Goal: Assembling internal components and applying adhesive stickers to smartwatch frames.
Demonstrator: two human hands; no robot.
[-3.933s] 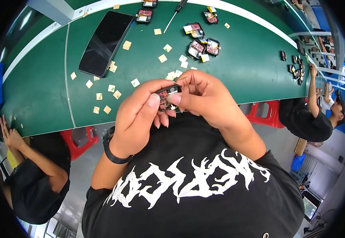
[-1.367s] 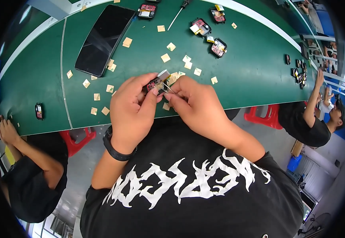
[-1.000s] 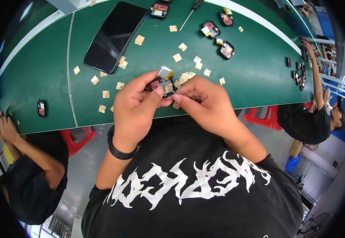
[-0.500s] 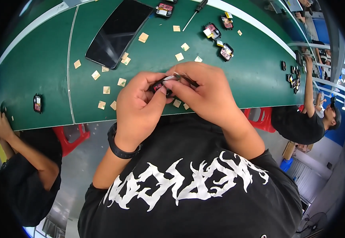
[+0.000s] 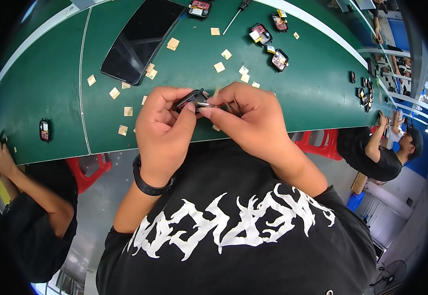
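My left hand (image 5: 165,125) is closed on a small black device case (image 5: 189,100), with a reddish circuit board showing inside; the thumb lies over its near edge. Just to the right, my right hand (image 5: 251,110) pinches a small silvery piece (image 5: 203,103) against the case's right side. A thin pale strip (image 5: 217,92) sticks up by the right fingertips. Something thin and dark sits within the curled right fingers, too hidden to name. Pale square stickers (image 5: 219,67) lie scattered on the green table (image 5: 312,91) around both hands.
Beyond my hands lie a large black screen panel (image 5: 140,42), a screwdriver (image 5: 234,17) and several opened device cases (image 5: 280,60). Another case (image 5: 45,130) lies at left. Co-workers sit at both sides, a red stool (image 5: 320,143) near the right one.
The case has come out to the left from under my right fingers, showing more of it. My right fingertips have drawn back slightly with the silvery piece. The right co-worker's raised arm has lowered.
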